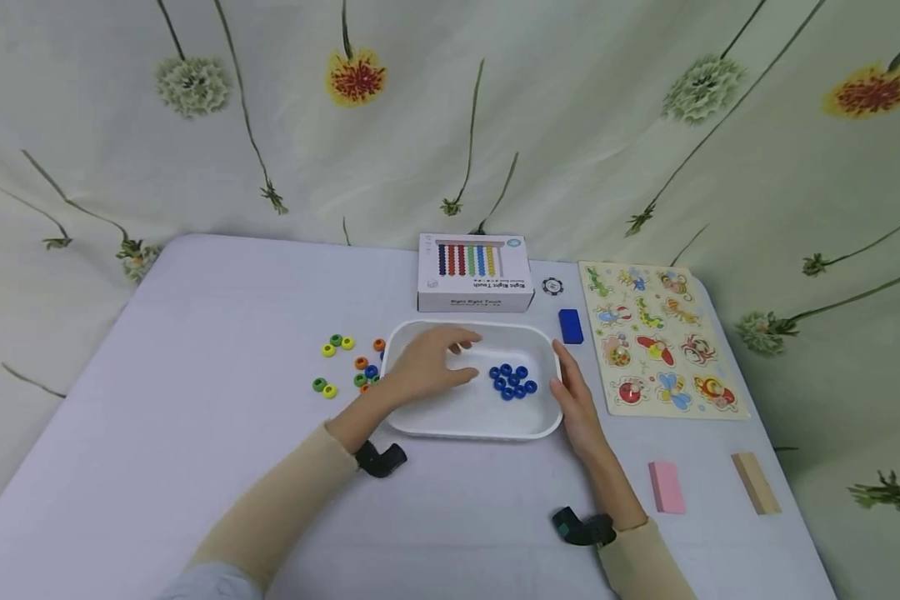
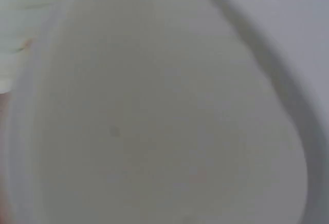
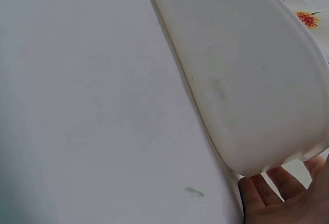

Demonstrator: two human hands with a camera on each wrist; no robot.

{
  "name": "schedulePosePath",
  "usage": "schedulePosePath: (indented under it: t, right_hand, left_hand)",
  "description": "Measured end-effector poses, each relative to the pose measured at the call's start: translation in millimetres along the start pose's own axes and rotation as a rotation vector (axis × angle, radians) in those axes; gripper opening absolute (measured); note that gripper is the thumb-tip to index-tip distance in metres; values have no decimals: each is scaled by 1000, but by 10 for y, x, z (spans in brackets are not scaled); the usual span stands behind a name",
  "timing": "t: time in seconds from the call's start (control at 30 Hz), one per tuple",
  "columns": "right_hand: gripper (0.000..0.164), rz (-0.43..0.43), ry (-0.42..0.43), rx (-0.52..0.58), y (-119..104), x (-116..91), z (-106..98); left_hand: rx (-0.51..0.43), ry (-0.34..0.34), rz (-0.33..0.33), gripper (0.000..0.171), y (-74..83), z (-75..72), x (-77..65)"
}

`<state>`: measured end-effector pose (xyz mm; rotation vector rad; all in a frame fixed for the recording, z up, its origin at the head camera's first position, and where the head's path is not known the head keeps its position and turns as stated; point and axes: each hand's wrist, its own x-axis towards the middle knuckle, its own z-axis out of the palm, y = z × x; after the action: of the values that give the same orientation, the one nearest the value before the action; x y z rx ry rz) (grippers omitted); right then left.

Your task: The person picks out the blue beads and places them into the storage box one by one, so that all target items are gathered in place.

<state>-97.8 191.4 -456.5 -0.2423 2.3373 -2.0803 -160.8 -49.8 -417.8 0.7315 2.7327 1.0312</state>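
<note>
A shallow white tray [image 1: 450, 429] lies on the table, with several blue beads [image 1: 513, 382] grouped in its right half. My left hand [image 1: 427, 367] reaches over the tray's left end, thumb and fingers apart and nothing visible between them. At the right end my right hand [image 1: 577, 404] grips the tray by its rim, thumb over the edge. The right wrist view shows this hand's fingers [image 3: 282, 180] against the tray's outer wall [image 3: 247, 80]. Only a blurred tray wall [image 2: 169, 100] fills most of the left wrist view.
Left of the tray lie several loose beads [image 1: 329, 350] in yellow, green, orange and blue. Behind it stands a boxed toy [image 1: 476, 283], with a poker chip [image 1: 552, 287] and blue block [image 1: 571, 326] nearby. An insect picture board [image 1: 656, 337], pink block [image 1: 667, 487] and wooden block [image 1: 756, 483] lie rightward.
</note>
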Motion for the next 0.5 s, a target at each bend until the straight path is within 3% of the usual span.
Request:
schedulePosePath:
  t: [0.17,0.23,0.3,0.4,0.5]
  right_hand:
    - [50,-9,12,-17,-21,-7,-6]
    - [50,-8,14,-19,-26,-4,-9]
    - [50,-3,13,-20,-23,-1,-8]
    - [50,5,12,-21,-12,2,0]
    - [51,10,11,-19,-3,-4,14]
  left_hand:
    - [-44,289,62,41,-280,-368,-343]
    - [-73,348,39,39,-443,-439,-459]
    - [-97,366,0,38,-603,-461,-558]
    - [-147,340,-71,39,-787,-449,-669]
    - [-215,324,-95,40,-910,-427,-734]
